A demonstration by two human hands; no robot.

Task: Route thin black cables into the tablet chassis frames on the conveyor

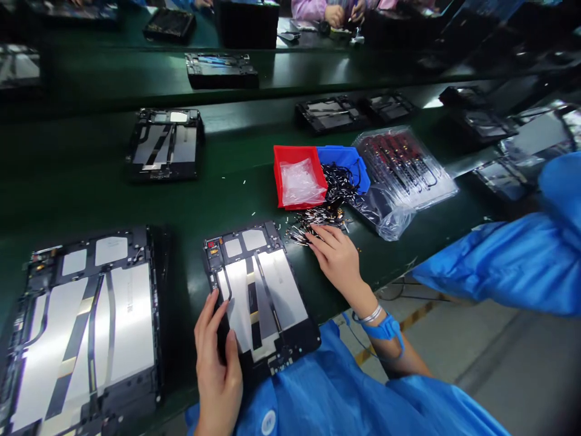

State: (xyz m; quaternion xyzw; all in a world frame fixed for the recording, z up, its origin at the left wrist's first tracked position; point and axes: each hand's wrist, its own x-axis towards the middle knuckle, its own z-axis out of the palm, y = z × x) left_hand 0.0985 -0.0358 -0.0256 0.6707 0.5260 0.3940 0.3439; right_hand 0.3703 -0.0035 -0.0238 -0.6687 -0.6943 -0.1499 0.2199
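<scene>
An opened tablet-like device [290, 290] lies at the table's front edge, its silver plates and black ribbon cables showing. My left hand [218, 357] rests on its left side, fingers spread along the edge. To the right, my right hand [336, 257] reaches its fingertips into a loose pile of small black and silver parts [320, 217]; whether anything is between those fingers is too small to tell. Behind the pile stand a red bin [278, 181] with clear plastic bags and a blue bin [363, 172] with black cables. A blue strap circles my right wrist.
Another opened device [131, 327] lies at the left, with one more [166, 145] behind it. A plastic-wrapped tray of parts [408, 175] sits right of the bins. A person's blue sleeve [508, 260] extends in from the right. Across the green table [236, 194], another person's hands [336, 15] are working.
</scene>
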